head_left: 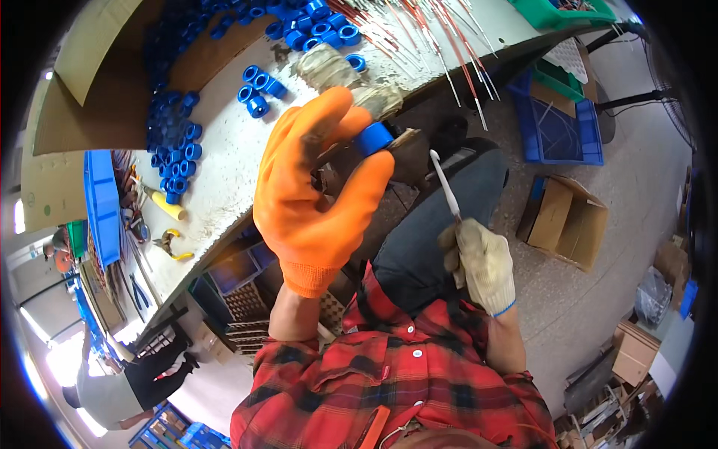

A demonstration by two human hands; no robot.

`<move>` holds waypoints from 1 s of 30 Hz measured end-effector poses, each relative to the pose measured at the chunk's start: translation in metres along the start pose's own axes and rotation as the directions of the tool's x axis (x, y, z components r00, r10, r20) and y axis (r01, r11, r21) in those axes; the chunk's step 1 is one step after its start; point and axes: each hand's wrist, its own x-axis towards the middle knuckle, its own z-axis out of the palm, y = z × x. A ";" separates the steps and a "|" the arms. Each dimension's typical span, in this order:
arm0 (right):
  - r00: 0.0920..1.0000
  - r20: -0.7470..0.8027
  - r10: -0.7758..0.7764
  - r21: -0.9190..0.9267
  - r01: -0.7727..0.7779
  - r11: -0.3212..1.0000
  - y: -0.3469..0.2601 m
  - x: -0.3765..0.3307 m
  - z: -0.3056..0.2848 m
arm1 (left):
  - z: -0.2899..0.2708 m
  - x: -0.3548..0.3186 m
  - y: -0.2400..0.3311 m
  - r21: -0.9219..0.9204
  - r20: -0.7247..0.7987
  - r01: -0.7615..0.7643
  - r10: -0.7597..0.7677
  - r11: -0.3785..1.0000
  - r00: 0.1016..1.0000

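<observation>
My left hand [318,183], in an orange glove, is raised in front of the workbench edge and pinches a blue plastic ring [373,138] between thumb and fingers. My right hand [482,263], in a pale knit glove, rests lower over my lap and grips a thin white rod [446,185] that points up toward the ring; the rod tip stays a little apart from it. A dark block [410,156] sits just behind the ring at the bench edge.
Many blue rings [173,142] lie on the white workbench [224,172], with a cardboard box [112,67] behind them. Red-and-white wires [441,34] lie on the bench's right part. Blue crates [557,135] and an open carton [565,221] stand on the floor.
</observation>
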 end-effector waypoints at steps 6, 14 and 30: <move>0.995 0.095 -0.030 -0.281 0.056 0.958 -0.003 0.010 -0.008 | 0.004 0.001 0.006 0.006 0.004 0.038 -0.038 0.999 0.999; 0.966 0.254 0.056 -0.176 -0.011 0.984 -0.011 -0.003 -0.007 | -0.002 0.004 -0.003 0.008 0.046 0.009 -0.009 1.000 0.999; 0.975 -0.193 0.112 0.131 -0.088 0.987 0.020 0.012 -0.008 | 0.040 0.002 -0.055 0.271 -0.089 -0.494 0.533 0.826 0.842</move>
